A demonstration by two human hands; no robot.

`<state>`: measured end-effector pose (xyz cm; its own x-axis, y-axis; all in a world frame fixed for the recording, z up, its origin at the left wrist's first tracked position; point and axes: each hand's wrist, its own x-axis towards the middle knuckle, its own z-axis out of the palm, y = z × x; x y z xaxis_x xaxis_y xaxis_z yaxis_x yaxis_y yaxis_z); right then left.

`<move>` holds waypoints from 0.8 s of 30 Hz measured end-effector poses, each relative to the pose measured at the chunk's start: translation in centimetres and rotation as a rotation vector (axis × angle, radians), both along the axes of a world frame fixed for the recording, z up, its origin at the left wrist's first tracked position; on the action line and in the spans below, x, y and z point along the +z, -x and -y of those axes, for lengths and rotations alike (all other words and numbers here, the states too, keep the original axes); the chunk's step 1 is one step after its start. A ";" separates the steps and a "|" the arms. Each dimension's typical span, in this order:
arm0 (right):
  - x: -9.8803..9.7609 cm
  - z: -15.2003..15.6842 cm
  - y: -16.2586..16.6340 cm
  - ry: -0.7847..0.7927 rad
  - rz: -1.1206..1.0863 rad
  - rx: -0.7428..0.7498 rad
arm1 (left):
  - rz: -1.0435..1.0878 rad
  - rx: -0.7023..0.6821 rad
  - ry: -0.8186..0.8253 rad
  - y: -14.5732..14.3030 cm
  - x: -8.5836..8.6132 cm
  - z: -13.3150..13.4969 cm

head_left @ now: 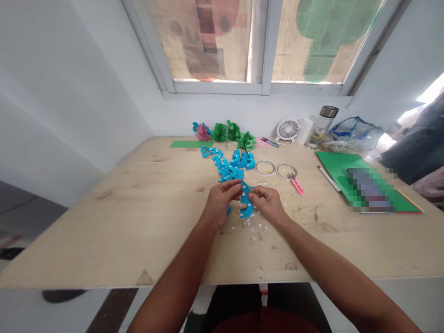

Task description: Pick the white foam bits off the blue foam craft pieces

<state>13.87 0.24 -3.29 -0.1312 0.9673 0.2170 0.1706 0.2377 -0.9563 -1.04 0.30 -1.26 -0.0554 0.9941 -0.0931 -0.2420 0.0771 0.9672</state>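
My left hand [219,202] and my right hand [268,203] meet over the middle of the wooden table [138,222]. Between them is a blue paper cut-out [246,206] with small white squares on it. Left fingers pinch its upper part, and right fingers pinch its right edge. Both hands are closed on it. Behind them lies a heap of several more blue cut-outs [231,165]. Tiny white paper bits [255,226] are scattered under and in front of the hands.
Two tape rolls [265,167] and pink snips [296,183] lie right of the blue heap. Green paper balls [232,132] and a pink one [203,132], a small fan [287,129], a jar [322,125] and a plastic bag [354,134] line the back. Green sheets [338,166] lie at right.
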 end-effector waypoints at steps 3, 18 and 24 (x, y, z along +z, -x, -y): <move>-0.2 0.0 0.0 0.003 0.009 0.003 | 0.049 -0.056 0.048 0.1 0.1 0.0; -0.1 0.0 0.0 -0.023 0.085 0.006 | 0.052 -0.011 0.006 -0.1 0.2 0.1; 0.1 0.0 -0.1 -0.026 0.084 0.017 | 0.044 -0.020 -0.013 -0.1 0.1 0.0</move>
